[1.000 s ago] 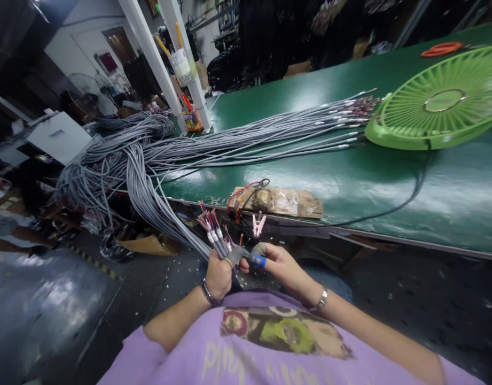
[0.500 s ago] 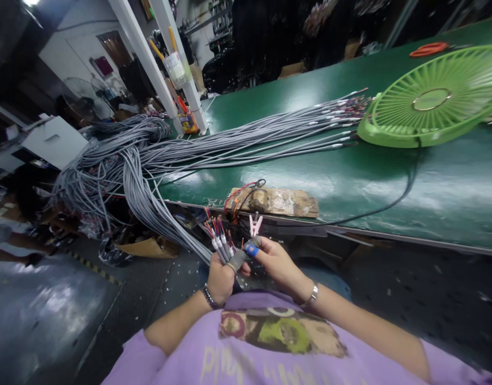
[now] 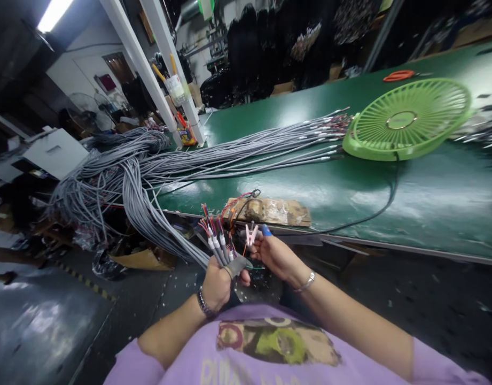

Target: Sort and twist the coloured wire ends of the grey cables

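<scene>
My left hand [image 3: 218, 280], with grey wrapping on its thumb, is closed around several grey cables [image 3: 218, 251]. Their white-banded ends point up and fan out into thin coloured wires [image 3: 209, 222]. To the right, my right hand [image 3: 274, 255] has its thumb, banded in blue tape, raised apart from its bent fingers. Those fingers are beside a pink clothespin-like clip [image 3: 251, 235] at the bench edge; whether they touch it I cannot tell. An orange wire hangs just left of the clip, and a thin green one shows by my left thumb.
A wooden block [image 3: 283, 212] lies along the front edge of the green bench [image 3: 342, 187]. Behind it stretches a long bundle of grey cables [image 3: 237, 149], heaped at the left. A green fan [image 3: 406, 120] lies at the right, its black cord crossing the bench. Orange-handled scissors [image 3: 398, 76] rest farther back.
My right hand has drawn away from my left thumb, and its own thumb has lifted off the fingers. The left hand still grips the cables. The whole view has shifted slightly.
</scene>
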`<action>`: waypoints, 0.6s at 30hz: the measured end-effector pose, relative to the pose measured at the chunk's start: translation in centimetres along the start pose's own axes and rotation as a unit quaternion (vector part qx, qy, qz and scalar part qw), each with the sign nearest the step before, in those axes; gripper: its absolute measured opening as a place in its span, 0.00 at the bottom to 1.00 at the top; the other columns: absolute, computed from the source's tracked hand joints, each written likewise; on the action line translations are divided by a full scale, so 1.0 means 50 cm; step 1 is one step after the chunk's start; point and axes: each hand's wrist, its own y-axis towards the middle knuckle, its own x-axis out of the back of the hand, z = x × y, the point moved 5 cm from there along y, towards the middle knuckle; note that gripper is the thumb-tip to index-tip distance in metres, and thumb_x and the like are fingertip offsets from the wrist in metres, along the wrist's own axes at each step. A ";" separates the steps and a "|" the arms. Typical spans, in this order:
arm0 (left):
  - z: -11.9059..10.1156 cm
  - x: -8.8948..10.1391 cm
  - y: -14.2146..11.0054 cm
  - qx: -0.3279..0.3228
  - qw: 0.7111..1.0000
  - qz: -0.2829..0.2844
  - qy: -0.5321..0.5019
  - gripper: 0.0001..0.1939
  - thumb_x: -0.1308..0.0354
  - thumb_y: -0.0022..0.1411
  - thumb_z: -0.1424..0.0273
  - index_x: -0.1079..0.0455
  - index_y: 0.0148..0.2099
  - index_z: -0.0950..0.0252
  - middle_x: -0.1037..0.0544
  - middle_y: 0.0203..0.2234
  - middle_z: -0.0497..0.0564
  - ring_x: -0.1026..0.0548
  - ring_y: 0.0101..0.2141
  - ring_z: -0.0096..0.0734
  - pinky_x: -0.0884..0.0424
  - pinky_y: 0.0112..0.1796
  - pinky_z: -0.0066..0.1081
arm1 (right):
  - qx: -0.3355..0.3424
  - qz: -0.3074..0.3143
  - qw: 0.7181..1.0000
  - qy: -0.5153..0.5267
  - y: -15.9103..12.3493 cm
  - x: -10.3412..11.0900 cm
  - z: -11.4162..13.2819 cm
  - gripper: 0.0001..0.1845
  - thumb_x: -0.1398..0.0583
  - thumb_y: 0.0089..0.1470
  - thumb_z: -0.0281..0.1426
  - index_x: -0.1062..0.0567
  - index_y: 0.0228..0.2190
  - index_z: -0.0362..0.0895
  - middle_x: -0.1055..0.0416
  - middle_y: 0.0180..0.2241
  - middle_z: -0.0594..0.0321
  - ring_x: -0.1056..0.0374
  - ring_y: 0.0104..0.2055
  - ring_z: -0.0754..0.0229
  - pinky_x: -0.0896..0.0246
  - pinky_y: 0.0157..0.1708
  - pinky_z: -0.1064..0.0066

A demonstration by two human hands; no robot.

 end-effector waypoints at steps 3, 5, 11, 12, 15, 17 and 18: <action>-0.001 -0.012 0.013 0.009 1.000 0.007 0.002 0.21 0.33 0.43 0.53 0.33 0.20 0.66 0.29 0.11 0.47 0.33 0.13 0.25 0.33 0.18 0.26 | 0.025 0.015 1.000 -0.007 0.016 -0.007 0.003 0.24 0.33 0.41 0.51 0.25 0.25 0.42 0.30 0.22 0.65 0.38 0.23 0.66 0.42 0.24 0.73; -0.002 -0.018 0.019 0.016 1.000 0.008 0.001 0.22 0.33 0.42 0.52 0.33 0.20 0.66 0.29 0.11 0.48 0.33 0.13 0.25 0.33 0.18 0.27 | 0.024 0.049 0.998 -0.005 0.019 -0.014 -0.002 0.25 0.35 0.43 0.53 0.26 0.26 0.42 0.30 0.21 0.64 0.36 0.22 0.64 0.40 0.24 0.72; 0.003 -0.025 0.030 0.016 1.000 0.007 0.008 0.22 0.32 0.41 0.52 0.32 0.19 0.66 0.30 0.09 0.48 0.35 0.12 0.24 0.34 0.17 0.26 | -0.038 0.172 0.984 0.003 0.006 -0.051 -0.022 0.29 0.43 0.46 0.60 0.31 0.26 0.44 0.31 0.16 0.65 0.38 0.12 0.60 0.39 0.14 0.67; 0.004 -0.025 0.031 0.015 1.000 0.008 0.011 0.23 0.32 0.41 0.52 0.33 0.19 0.66 0.30 0.10 0.48 0.35 0.12 0.24 0.35 0.16 0.26 | -0.041 0.174 0.984 0.003 0.006 -0.054 -0.022 0.30 0.43 0.46 0.61 0.31 0.25 0.45 0.32 0.15 0.65 0.38 0.12 0.59 0.39 0.14 0.67; 0.008 -0.023 0.030 0.016 1.000 0.003 0.014 0.23 0.33 0.42 0.51 0.32 0.20 0.67 0.30 0.10 0.48 0.35 0.12 0.24 0.34 0.17 0.26 | -0.038 0.166 0.985 -0.002 0.008 -0.056 -0.023 0.31 0.45 0.47 0.62 0.32 0.24 0.45 0.32 0.15 0.65 0.38 0.12 0.60 0.40 0.12 0.68; 0.011 -0.021 0.027 0.020 1.000 -0.001 0.017 0.23 0.33 0.42 0.51 0.32 0.21 0.67 0.30 0.10 0.48 0.34 0.12 0.25 0.34 0.17 0.27 | -0.018 0.151 0.988 -0.009 0.013 -0.051 -0.020 0.30 0.45 0.48 0.60 0.32 0.24 0.45 0.31 0.16 0.65 0.39 0.13 0.61 0.41 0.13 0.69; 0.013 -0.020 0.026 0.023 1.000 -0.004 0.018 0.23 0.32 0.41 0.51 0.32 0.21 0.67 0.30 0.10 0.48 0.34 0.12 0.25 0.33 0.18 0.27 | 0.000 0.141 0.990 -0.017 0.016 -0.046 -0.019 0.29 0.44 0.48 0.60 0.31 0.25 0.45 0.32 0.16 0.65 0.39 0.13 0.62 0.41 0.14 0.69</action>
